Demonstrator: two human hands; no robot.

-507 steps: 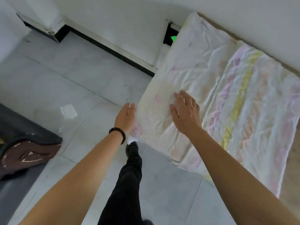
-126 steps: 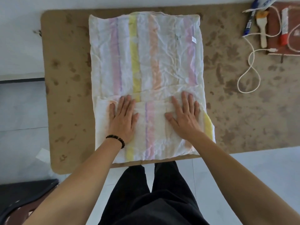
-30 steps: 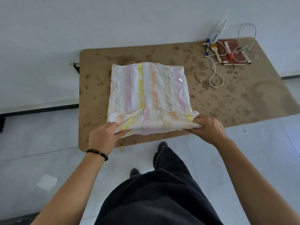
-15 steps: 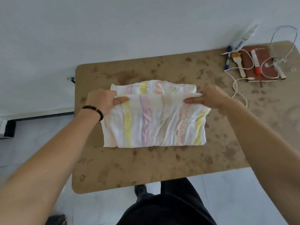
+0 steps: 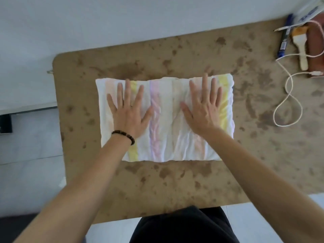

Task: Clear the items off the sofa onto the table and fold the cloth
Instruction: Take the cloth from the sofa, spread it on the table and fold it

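The cloth (image 5: 166, 134), white with pale pink, yellow and orange stripes, lies folded into a wide rectangle on the brown mottled table (image 5: 157, 181). My left hand (image 5: 128, 111), with a dark bead bracelet at the wrist, presses flat on the cloth's left half, fingers spread. On the right half my right hand (image 5: 204, 106) lies flat as well, fingers apart. Neither hand grips anything.
At the table's far right corner lie a blue pen (image 5: 284, 41), a small brush (image 5: 302, 48), a reddish-brown book (image 5: 315, 53) and a looped white cable (image 5: 287, 102). A white wall runs behind the table. Grey tiled floor (image 5: 26, 155) lies to the left.
Both hands let go of the cloth's far edge, which they had carried over to fold it, and now press flat on top. The cloth looks more compact.
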